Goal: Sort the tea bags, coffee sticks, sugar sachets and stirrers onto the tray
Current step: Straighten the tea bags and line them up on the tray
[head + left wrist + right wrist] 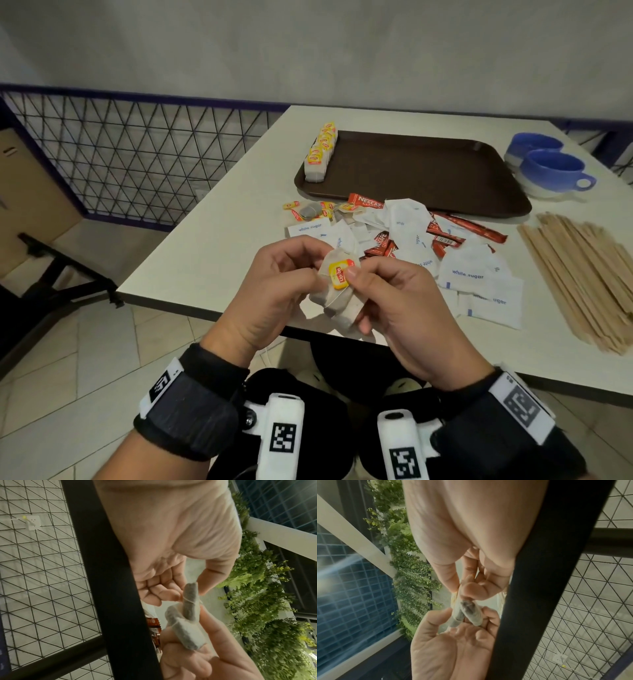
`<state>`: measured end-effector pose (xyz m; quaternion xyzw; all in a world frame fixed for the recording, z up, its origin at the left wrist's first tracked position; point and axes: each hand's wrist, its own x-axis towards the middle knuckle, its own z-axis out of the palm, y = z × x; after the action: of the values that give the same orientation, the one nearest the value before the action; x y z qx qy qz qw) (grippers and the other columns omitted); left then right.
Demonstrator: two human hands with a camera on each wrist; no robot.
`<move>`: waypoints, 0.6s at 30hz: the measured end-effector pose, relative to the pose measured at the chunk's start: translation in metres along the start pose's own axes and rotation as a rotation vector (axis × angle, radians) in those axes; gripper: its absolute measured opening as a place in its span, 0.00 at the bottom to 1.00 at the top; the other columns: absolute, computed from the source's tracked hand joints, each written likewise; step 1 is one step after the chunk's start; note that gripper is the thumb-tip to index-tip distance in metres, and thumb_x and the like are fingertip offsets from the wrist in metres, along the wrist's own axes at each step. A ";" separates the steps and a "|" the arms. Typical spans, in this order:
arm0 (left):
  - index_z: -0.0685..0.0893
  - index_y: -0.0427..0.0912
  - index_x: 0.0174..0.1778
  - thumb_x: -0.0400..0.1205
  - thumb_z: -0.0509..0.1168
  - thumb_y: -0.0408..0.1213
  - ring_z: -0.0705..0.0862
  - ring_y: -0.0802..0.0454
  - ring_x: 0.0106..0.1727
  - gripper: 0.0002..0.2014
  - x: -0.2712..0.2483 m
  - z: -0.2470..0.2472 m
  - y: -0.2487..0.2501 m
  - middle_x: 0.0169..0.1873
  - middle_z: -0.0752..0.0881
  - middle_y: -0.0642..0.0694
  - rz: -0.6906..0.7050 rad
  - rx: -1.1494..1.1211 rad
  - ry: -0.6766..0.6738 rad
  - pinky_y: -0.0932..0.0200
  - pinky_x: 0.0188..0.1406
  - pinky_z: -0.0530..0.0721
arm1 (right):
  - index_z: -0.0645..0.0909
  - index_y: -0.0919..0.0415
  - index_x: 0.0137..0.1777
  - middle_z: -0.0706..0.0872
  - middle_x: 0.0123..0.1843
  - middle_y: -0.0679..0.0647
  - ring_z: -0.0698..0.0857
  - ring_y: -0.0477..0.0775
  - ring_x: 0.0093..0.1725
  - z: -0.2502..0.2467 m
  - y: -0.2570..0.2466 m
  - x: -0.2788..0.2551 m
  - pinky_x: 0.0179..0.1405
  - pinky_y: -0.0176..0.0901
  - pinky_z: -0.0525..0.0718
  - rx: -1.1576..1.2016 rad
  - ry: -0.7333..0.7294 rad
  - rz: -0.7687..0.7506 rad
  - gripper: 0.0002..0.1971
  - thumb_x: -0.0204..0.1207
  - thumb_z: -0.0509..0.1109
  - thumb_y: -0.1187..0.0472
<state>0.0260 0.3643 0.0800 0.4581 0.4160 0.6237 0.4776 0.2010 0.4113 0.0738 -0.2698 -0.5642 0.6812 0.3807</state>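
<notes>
Holding a small bunch of tea bags (337, 301) above the near edge of the table (205, 240), I have both hands closed on it: the left hand (274, 284) pinches the bunch from its side, and the right hand (404, 301) pinches the yellow tag (339, 274) under the thumb with the other fingers curled round the paper. The wrist views show two paper pouches (187, 622) bound by a thin string, gripped between fingertips. I judge these bags light, soft and easily torn; the string and tag can snag or pull loose, so the sound hold is on the pouch body, not the tag alone. The tray (445, 192) lies well beyond the hands, with a row of tea bags (320, 154) already stood along its left rim. Between hands and tray lies a mixed heap: sugar sachets (469, 274), coffee sticks (448, 236) and a few loose tea bags (308, 210). The stirrers (582, 274) lie in a bundle at the right, off the tray. Sorting is at an early stage by my reading.
</notes>
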 end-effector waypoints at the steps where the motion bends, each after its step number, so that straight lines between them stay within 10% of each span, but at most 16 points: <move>1: 0.90 0.35 0.43 0.62 0.72 0.32 0.83 0.43 0.43 0.14 0.000 0.000 0.000 0.39 0.86 0.36 -0.001 0.005 0.013 0.53 0.42 0.81 | 0.89 0.62 0.40 0.89 0.36 0.61 0.78 0.57 0.27 0.001 -0.001 0.000 0.24 0.42 0.76 0.003 0.004 -0.003 0.11 0.77 0.76 0.54; 12: 0.94 0.37 0.42 0.75 0.74 0.32 0.89 0.41 0.46 0.05 -0.001 0.005 -0.001 0.43 0.92 0.33 -0.010 0.035 0.153 0.53 0.46 0.88 | 0.89 0.59 0.38 0.87 0.33 0.56 0.79 0.55 0.26 0.004 -0.003 -0.003 0.24 0.45 0.75 -0.038 0.067 -0.037 0.12 0.76 0.73 0.52; 18: 0.95 0.38 0.51 0.73 0.78 0.44 0.88 0.30 0.54 0.15 -0.001 0.003 -0.003 0.49 0.92 0.30 -0.019 0.075 0.171 0.28 0.60 0.86 | 0.90 0.58 0.38 0.88 0.35 0.57 0.80 0.54 0.28 0.005 -0.003 -0.004 0.23 0.45 0.74 -0.018 0.119 -0.058 0.11 0.75 0.73 0.52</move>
<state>0.0293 0.3636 0.0779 0.4169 0.4827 0.6399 0.4286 0.2000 0.4053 0.0771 -0.2968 -0.5543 0.6474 0.4307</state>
